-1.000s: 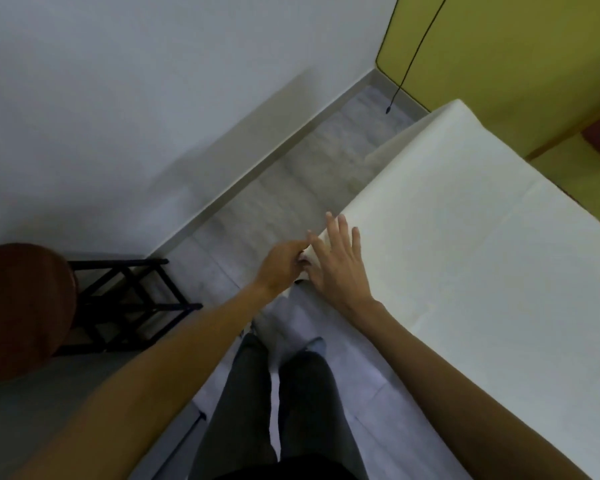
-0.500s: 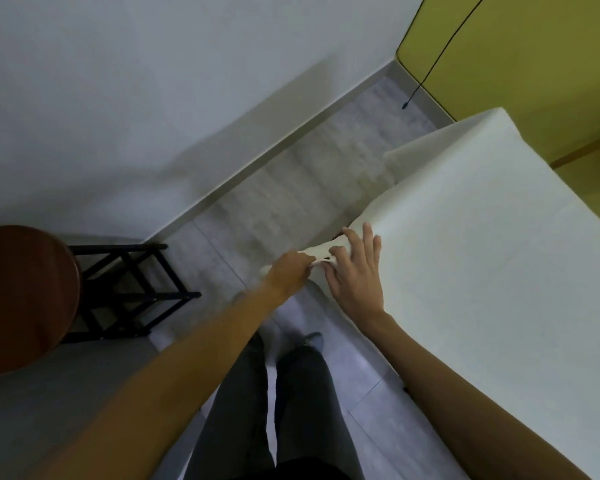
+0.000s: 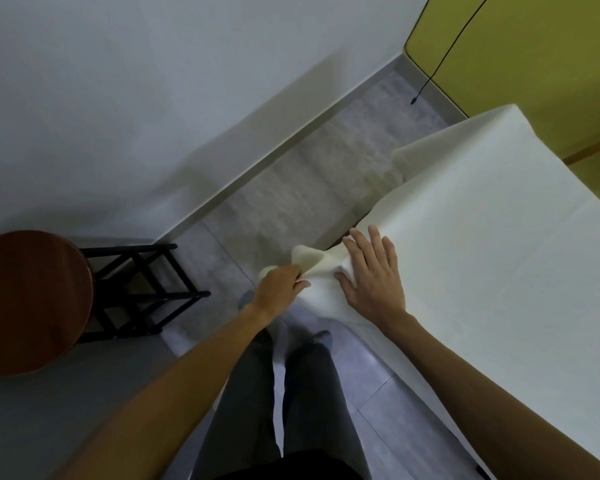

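A large cream-white cloth [image 3: 492, 244] covers a table that fills the right side of the view. My right hand [image 3: 373, 275] lies flat on the cloth at the table's near left corner, fingers straight and spread. Just left of it, my left hand [image 3: 279, 284] pinches the hanging corner of the cloth [image 3: 307, 258] and holds it out from the table, bunched into a fold. The table under the cloth is hidden.
A round brown stool seat [image 3: 28, 299] on a black frame [image 3: 139, 289] stands at the left near the white wall. Grey tiled floor [image 3: 312, 174] runs between wall and table. A yellow cupboard [image 3: 534, 57] with a hanging black cord [image 3: 440, 60] stands behind. My legs are below.
My left hand has drawn the cloth's corner out to the left, away from the table edge, bunching it. My right hand stays flat on the corner.
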Demonstrator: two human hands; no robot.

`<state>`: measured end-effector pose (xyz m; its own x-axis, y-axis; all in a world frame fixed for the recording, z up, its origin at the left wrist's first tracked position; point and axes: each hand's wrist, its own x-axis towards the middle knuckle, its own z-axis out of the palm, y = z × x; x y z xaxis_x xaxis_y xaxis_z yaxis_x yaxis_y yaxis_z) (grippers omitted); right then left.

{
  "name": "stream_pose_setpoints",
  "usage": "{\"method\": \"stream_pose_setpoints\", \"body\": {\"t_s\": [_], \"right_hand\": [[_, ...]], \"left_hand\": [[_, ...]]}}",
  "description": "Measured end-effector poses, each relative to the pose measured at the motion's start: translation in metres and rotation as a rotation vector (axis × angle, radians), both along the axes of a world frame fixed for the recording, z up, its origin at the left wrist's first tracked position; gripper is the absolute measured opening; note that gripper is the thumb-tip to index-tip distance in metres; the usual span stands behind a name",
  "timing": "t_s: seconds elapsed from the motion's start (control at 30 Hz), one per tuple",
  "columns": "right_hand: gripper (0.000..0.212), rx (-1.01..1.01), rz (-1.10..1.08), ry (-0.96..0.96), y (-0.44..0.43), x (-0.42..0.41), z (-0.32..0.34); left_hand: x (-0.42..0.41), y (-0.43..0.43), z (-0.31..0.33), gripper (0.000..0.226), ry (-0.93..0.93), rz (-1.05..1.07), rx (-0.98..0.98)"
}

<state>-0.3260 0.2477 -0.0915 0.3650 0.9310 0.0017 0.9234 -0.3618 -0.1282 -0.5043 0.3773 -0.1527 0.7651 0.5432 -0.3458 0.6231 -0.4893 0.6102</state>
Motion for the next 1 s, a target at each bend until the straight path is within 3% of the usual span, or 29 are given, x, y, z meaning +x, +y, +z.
{"method": "stream_pose_setpoints", "body": {"t_s": [0.33, 0.53, 0.63, 1.0], "right_hand": [[0.055, 0.05, 0.018, 0.013, 0.0, 0.001, 0.004], [0.053, 0.057, 0.019, 0.01, -0.001, 0.0, 0.003], [0.053, 0.067, 0.015, 0.021, 0.0, 0.0, 0.003], [0.051, 0.079, 0.012, 0.019, -0.001, 0.0, 0.005]], "left_hand": [[-0.012, -0.007, 0.004, 0.028, 0.093, -0.045, -0.186], [-0.018, -0.01, 0.006, 0.024, 0.082, 0.082, -0.122], [-0.02, -0.012, 0.004, 0.033, 0.113, 0.071, -0.121], [-0.025, -0.029, -0.014, 0.026, 0.221, 0.114, -0.051]]}}
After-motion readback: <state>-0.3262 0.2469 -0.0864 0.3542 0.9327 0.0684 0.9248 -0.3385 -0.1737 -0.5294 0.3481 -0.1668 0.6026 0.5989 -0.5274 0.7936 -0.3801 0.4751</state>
